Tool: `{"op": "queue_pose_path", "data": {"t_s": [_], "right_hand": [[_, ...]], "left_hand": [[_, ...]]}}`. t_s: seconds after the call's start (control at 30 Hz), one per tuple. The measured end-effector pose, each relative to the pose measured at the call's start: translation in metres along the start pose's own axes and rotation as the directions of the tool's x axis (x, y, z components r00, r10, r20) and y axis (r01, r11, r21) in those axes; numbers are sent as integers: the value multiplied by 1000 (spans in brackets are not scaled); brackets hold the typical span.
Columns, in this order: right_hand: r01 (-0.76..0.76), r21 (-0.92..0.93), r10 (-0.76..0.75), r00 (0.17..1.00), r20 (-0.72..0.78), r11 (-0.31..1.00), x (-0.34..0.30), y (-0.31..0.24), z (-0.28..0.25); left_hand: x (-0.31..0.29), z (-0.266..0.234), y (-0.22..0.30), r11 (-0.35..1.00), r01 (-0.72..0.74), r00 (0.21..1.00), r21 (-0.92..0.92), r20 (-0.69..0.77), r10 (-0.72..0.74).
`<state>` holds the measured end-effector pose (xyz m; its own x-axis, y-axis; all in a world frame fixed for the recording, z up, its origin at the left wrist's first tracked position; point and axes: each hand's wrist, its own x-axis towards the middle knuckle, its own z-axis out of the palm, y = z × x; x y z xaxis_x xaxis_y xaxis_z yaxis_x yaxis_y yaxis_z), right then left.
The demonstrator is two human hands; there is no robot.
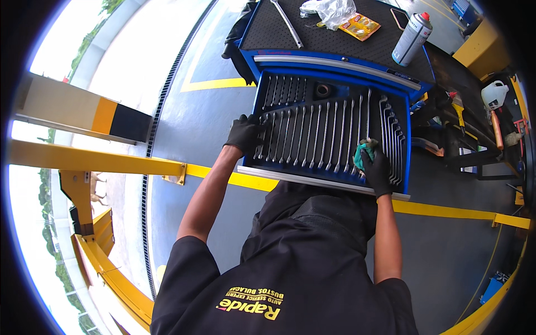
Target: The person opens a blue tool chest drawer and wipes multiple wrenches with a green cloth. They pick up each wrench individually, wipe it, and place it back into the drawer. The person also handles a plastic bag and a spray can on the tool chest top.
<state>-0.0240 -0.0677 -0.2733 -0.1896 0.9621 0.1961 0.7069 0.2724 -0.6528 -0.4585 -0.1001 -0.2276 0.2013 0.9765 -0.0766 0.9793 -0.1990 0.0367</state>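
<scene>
A blue tool drawer [406,167] is pulled out in front of me, its dark insert filled with rows of combination wrenches [318,134]. Offset ring wrenches [397,145] lie along its right side, and short wrenches [285,89] at the back left. My left hand [245,134], in a black glove, has its fingers curled over the drawer's left edge, beside the leftmost wrenches. In my right hand [378,170], also gloved, is a bunched green rag [365,152]. It lies against the long wrenches at the right, covering part of them.
On the cabinet's black top [329,47] are a loose wrench [287,23], a plastic bag [334,12], a yellow packet [360,27], a phone [400,19] and a spray can [412,39]. A dark bench [463,72] stands right; yellow rails [95,158] run left.
</scene>
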Motion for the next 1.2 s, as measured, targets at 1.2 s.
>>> {"op": "queue_pose_path", "data": {"t_s": [1.2], "right_hand": [[-339,941,74,938,338,-3,16,-61,-35]], "left_hand": [[-41,-54,113,231,-11,715,-973,-169,-678]]}}
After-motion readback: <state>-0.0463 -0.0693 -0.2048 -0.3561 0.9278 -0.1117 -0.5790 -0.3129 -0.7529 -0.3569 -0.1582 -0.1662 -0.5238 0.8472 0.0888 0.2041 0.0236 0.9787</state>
